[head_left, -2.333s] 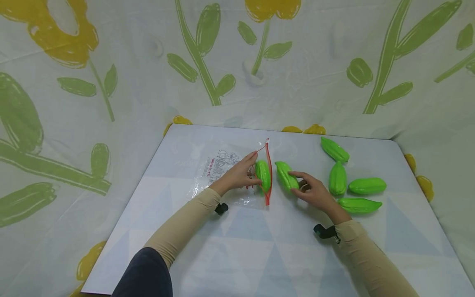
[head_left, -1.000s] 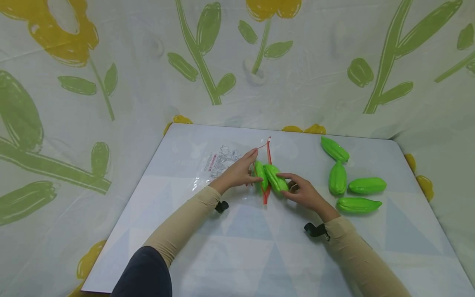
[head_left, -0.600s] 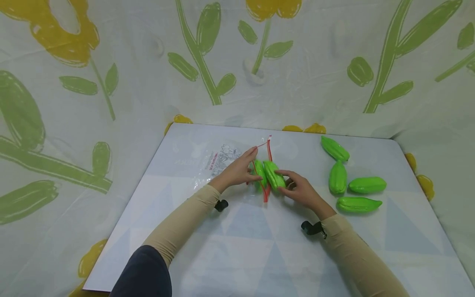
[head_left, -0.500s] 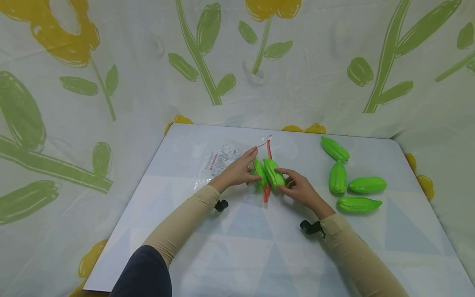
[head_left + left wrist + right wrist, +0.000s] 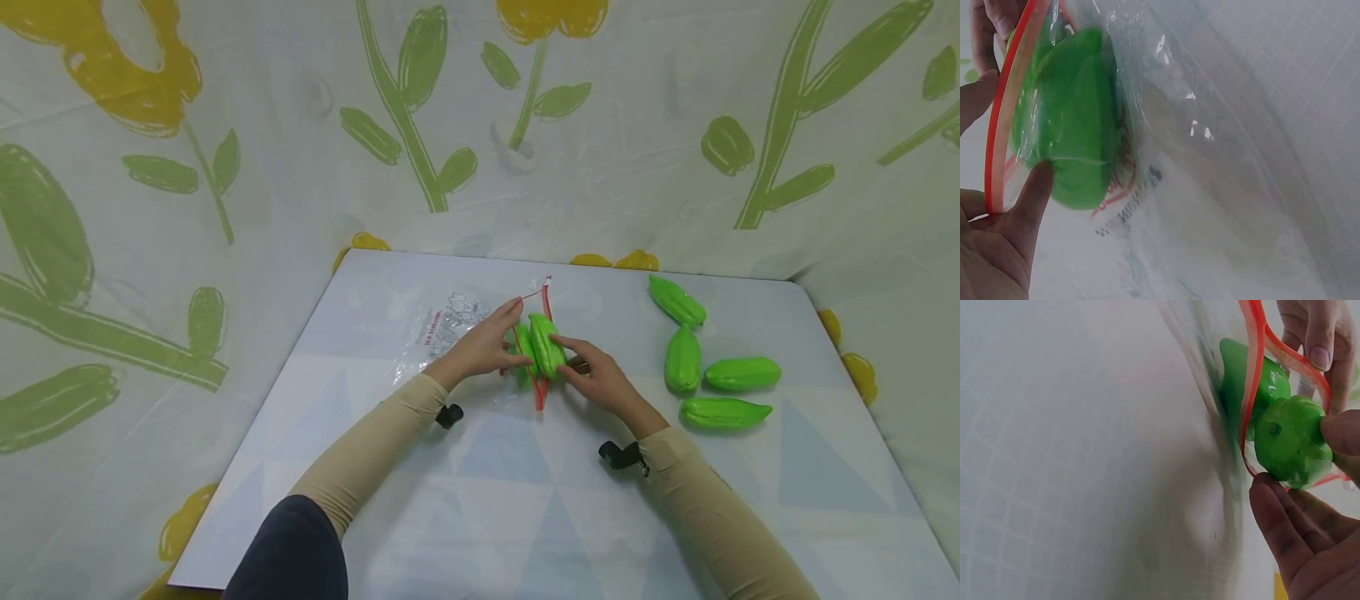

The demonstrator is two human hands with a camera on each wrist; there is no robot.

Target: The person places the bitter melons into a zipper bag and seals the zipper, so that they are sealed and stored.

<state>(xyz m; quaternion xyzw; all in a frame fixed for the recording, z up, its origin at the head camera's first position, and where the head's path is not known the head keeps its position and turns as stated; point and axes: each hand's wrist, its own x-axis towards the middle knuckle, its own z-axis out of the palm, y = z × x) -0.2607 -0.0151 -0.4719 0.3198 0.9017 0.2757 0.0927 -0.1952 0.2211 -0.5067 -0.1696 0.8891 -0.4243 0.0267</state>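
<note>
one gourd (image 5: pixel 546 343) in right hand (image 5: pixel 600 383) | long axis away from person | at bag mouth (image 5: pixel 542 350)

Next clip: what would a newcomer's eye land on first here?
Mid-table, the right hand holds a bright green toy vegetable at the red-rimmed mouth of a clear zip bag, which the left hand holds open. Another green piece already sits inside. Four more green vegetables lie right of the hands.

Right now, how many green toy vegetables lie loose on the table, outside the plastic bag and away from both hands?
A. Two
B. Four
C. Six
B: the head view shows four green toy vegetables lying on the table, to the right of the right hand and the plastic bag.
</note>
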